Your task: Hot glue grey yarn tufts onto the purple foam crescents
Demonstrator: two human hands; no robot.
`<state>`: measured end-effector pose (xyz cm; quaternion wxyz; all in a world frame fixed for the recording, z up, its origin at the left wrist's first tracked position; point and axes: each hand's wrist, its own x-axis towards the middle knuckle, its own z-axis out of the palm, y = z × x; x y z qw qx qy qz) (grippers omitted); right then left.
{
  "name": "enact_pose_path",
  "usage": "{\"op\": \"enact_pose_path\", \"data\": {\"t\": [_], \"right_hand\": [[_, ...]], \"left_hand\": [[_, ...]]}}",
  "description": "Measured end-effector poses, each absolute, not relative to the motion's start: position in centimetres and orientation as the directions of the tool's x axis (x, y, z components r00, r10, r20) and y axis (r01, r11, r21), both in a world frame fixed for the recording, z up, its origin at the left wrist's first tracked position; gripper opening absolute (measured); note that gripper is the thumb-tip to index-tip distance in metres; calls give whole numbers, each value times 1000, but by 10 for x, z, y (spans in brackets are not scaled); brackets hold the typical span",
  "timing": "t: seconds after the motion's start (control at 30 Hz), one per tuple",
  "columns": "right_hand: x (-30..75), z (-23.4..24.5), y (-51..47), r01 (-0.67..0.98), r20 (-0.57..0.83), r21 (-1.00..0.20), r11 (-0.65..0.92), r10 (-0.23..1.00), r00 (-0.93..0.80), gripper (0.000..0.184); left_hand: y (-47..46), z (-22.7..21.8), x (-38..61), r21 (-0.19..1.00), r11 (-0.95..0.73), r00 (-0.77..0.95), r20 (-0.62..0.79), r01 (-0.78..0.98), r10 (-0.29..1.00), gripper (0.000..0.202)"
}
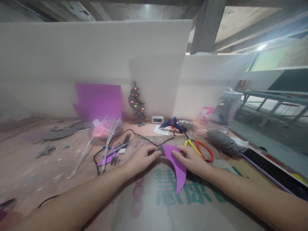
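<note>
You hold a bright-purple crescent of smooth, thin sheet material (181, 170) just in front of the blue hot-glue gun (172, 123), your left hand (143, 158) pinching a dark-grey end piece (161, 150) between thumb and finger, your right hand (193, 157) pinching the purple face, thumb on top. The crescent appears fully cut, its curved edge tapering to a point; whether the grey part is attached, you cannot tell from here. Trimming looks undone: the purple face is plain, while a dark-grey moon-shaped ornament (132, 99) left of the gun wears pink and green balls. A fuzzy grey yarn bundle (225, 142) lies to the gun's right.
</note>
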<state>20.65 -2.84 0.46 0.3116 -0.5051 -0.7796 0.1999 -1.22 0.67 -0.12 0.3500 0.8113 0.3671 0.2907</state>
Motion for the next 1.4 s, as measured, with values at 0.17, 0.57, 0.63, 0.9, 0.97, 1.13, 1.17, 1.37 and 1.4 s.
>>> {"op": "enact_pose_path", "data": {"t": [0.17,0.57,0.63,0.9,0.97,1.13,1.17,1.37,1.4], "right_hand": [[208,4,-27,610,309,-674,418,909,-281,36],[205,10,-28,594,320,-696,403,915,-246,36],[205,9,-28,613,308,-675,411,912,-273,36],[205,6,-31,653,266,-623,430,902,-340,34],[204,6,-32,653,267,-617,439,897,-351,33],[202,8,-35,684,261,-555,473,880,-397,33],[202,9,-35,690,257,-548,474,880,-400,33],[203,8,-34,681,265,-569,461,887,-379,31],[203,8,-33,680,277,-574,456,890,-364,31]], "left_hand": [[7,-2,-11,792,-496,573,234,356,785,32],[10,-6,-11,801,-486,544,249,350,802,33],[10,-7,-11,811,-483,558,244,332,793,32],[8,-5,-11,841,-425,557,188,334,809,30],[7,-4,-11,843,-418,552,181,340,814,32],[8,-4,-11,803,-469,574,201,367,794,31],[8,-4,-11,799,-474,577,202,369,791,31],[9,-4,-11,814,-480,593,219,326,775,34],[9,-4,-11,815,-483,595,223,321,772,34]]}}
